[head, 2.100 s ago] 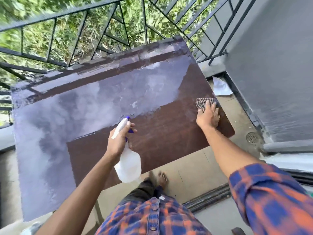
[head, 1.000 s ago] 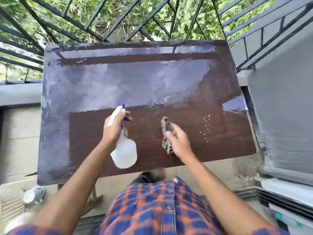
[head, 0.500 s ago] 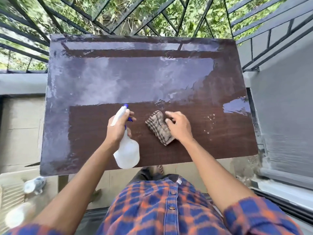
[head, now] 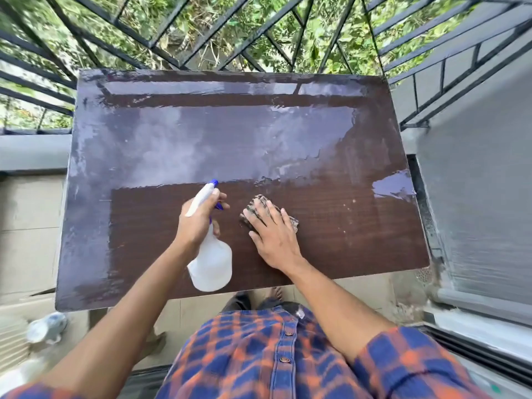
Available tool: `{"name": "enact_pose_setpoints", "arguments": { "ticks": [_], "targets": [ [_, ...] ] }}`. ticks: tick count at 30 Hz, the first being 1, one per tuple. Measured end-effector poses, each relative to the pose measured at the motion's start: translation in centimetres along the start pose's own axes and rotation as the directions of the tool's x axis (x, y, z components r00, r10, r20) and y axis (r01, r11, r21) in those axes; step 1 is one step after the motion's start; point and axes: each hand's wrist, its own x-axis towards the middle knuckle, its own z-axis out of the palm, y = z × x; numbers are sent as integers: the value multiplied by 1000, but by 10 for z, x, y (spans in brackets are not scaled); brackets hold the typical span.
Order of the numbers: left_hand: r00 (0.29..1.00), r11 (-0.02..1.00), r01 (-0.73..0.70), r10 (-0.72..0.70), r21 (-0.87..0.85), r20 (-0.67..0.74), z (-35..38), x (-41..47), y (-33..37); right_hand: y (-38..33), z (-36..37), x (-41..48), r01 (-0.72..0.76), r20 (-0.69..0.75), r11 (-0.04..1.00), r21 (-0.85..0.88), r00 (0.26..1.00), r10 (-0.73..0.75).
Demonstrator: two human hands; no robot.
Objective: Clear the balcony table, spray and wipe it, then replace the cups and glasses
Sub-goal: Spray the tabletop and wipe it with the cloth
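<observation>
head cam, only view here: half a second ago the right hand [head: 273, 234] was just pinching the edge of the cloth [head: 260, 205], now it lies flat on top with fingers spread, pressing it onto the table [head: 359, 240], so i'd say the wiping stroke is on. left hand [head: 198, 223] stays curled round the neck of the spray bottle [head: 211, 262], held just above the near edge. the tabletop is glossy dark wood-grain laminate, with a wet milky film across the far half. the cloth is a checked, crumpled rag. the bottle is translucent white plastic with a blue nozzle. no cups on the table.

one table [head: 316, 133], one spray bottle [head: 211, 263], one cloth [head: 260, 204]
</observation>
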Motion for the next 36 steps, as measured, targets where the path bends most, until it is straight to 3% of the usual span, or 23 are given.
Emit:
{"name": "enact_pose_setpoints", "arguments": {
  "ticks": [3, 6, 11, 15, 26, 31, 33, 36],
  "targets": [
    [1000, 999, 4, -5, 32, 28, 13, 1, 0, 28, -7, -7, -122, -8, 992, 38, 992, 122],
    [998, 998, -9, 5, 69, 59, 28, 2, 0, 83, -24, -23, -345, -15, 934, 88, 938, 348],
    [995, 997, -18, 10, 79, 103, 60, 4, 6, 201, -61, -73, -698, 14, 695, 171, 707, 707],
    [995, 995, -20, 11, 93, 102, 89, 8, 4, 251, -73, -98, -735, 49, 650, 192, 669, 742],
    [1000, 998, 23, -22, 52, -17, 166, 13, 8, 318, -83, -54, -703, -118, 665, 252, 660, 742],
    [995, 998, -40, 44, 45, -94, 167, 13, 13, 302, -80, 2, -780, -203, 557, 284, 519, 830],
    [987, 997, -53, 60, 49, -149, 159, 11, 15, 287, -80, 31, -742, -198, 605, 289, 572, 796],
    [972, 996, -56, 69, 64, -226, 143, 6, 16, 253, -76, 74, -583, -197, 790, 192, 765, 613]
  ]
}}
